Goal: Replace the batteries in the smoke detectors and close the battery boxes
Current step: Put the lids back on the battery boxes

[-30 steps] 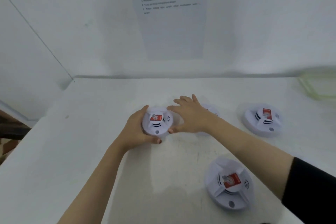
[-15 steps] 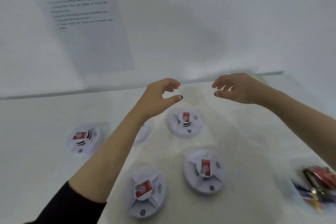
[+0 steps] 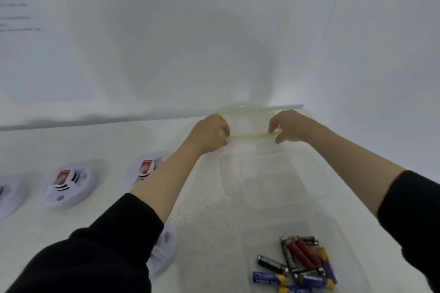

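Observation:
A clear box with a green rim [image 3: 247, 136] stands at the back of the white table, against the wall. My left hand [image 3: 209, 133] pinches the left end of its near rim and my right hand [image 3: 289, 126] pinches the right end. Several white round smoke detectors lie to the left; one smoke detector [image 3: 69, 184] with a red label is in plain view, another smoke detector [image 3: 145, 169] is partly behind my left forearm, and a third smoke detector [image 3: 164, 250] peeks out under my left sleeve. Several loose batteries [image 3: 300, 264] lie in a clear tray at the front right.
A clear plastic tray [image 3: 273, 188] with separate compartments stretches from the green-rimmed box toward me. A printed sheet [image 3: 19, 16] hangs on the wall at far left. Another detector [image 3: 7, 195] is cut off by the left edge.
My view has swung to the right. Both hands left the detectors, crossed the table to the back right and took hold of the green rim of the box.

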`<state>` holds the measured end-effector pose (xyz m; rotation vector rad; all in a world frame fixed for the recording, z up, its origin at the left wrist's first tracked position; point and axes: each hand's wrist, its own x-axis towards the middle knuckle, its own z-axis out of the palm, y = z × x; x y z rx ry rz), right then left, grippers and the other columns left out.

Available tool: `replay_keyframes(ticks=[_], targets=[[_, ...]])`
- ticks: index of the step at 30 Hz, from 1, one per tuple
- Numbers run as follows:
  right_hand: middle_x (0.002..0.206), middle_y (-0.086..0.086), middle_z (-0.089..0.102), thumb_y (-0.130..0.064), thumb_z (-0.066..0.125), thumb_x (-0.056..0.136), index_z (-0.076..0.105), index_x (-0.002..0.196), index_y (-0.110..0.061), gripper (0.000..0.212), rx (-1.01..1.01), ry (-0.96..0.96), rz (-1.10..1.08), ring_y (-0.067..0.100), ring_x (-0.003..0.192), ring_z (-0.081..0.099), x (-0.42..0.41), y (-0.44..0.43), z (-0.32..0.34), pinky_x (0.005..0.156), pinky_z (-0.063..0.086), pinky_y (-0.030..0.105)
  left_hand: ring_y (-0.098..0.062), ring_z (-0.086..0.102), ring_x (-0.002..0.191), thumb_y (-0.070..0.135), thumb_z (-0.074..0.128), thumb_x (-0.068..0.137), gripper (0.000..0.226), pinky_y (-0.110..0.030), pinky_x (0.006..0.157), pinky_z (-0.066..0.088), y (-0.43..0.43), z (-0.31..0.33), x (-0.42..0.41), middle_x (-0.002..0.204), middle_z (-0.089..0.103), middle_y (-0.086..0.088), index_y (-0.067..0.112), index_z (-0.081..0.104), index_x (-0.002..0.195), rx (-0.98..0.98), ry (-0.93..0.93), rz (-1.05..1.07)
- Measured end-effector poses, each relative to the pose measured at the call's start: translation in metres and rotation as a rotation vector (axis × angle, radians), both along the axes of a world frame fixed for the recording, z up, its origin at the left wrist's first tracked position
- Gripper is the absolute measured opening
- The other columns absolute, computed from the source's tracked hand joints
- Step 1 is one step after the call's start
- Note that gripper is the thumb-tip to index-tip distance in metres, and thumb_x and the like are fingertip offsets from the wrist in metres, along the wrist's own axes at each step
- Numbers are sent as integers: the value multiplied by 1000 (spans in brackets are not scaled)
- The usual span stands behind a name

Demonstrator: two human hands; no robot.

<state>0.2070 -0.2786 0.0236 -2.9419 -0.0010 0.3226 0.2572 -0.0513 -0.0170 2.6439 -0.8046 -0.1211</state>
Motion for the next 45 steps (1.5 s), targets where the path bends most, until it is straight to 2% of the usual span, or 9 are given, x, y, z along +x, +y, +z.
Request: replay_keyframes(ticks=[5, 10, 15, 20, 23, 26, 32, 39, 45], targets=[[115, 3, 54, -14, 63, 83, 61, 104, -19, 22, 146, -160, 96, 21, 114, 47, 3, -23, -2, 91, 33, 26, -16, 51, 111, 12, 64, 91, 10, -21, 93, 33, 2, 5, -3, 116, 58, -1, 19, 57, 95, -241, 44, 55], [99, -7, 58, -6, 63, 83, 49, 92, -23, 24, 433, -318, 106, 18, 103, 56, -8, -38, 19, 88, 40, 28, -1, 54, 92, 10, 50, 99, 7, -1, 79, 33, -1, 36, -12, 97, 58, 6, 7, 57, 101, -658, -186, 90], [74, -4, 68, -11, 63, 85, 61, 87, -29, 18, 794, -503, -13, 19, 77, 65, -34, -41, 39, 80, 49, 37, -2, 56, 68, 19, 46, 102, 15, -16, 62, 49, -8, 78, -37, 86, 60, 3, 28, 51, 91, -953, -108, 117], [71, 5, 63, -5, 61, 88, 68, 87, -15, 12, 976, -512, -173, 6, 53, 57, -64, -46, 43, 62, 49, 24, -9, 61, 65, 3, 60, 92, 14, -22, 52, 53, -6, 98, -63, 83, 61, -1, 16, 65, 93, -943, 361, 240], [70, 6, 64, -7, 61, 88, 70, 86, -11, 10, 898, -352, -233, 3, 49, 54, -83, -52, 34, 54, 44, 14, -11, 68, 64, -6, 65, 83, 23, -18, 56, 53, -1, 90, -79, 82, 69, -3, 7, 68, 102, -780, 558, 273], [62, 4, 63, -12, 61, 88, 71, 84, -17, 11, 731, -181, -260, 10, 55, 53, -99, -56, 18, 58, 40, 22, -13, 70, 73, -1, 71, 81, 28, -23, 63, 57, -1, 71, -94, 85, 72, -5, 4, 68, 108, -553, 648, 294], [75, 5, 58, -22, 67, 85, 69, 94, -20, 9, 806, -55, -289, 15, 72, 53, -117, -56, 1, 70, 41, 25, -15, 69, 65, 4, 74, 81, 29, -24, 58, 56, -6, 47, -117, 81, 69, -7, 4, 67, 109, -554, 716, 384], [89, -1, 62, -35, 64, 87, 61, 110, -25, 25, 652, -80, -283, 11, 68, 58, -125, -51, -4, 61, 43, 19, -17, 67, 69, 14, 73, 85, 21, -28, 56, 57, -6, 40, -130, 88, 66, -14, 14, 62, 103, -501, 656, 430], [72, 11, 63, -33, 60, 90, 58, 107, -13, 26, 758, -20, -386, 15, 39, 59, -124, -44, -4, 42, 47, 21, -11, 62, 48, 15, 67, 91, 22, -24, 55, 56, -5, 34, -128, 50, 64, -1, -3, 64, 78, -511, 721, 427]])
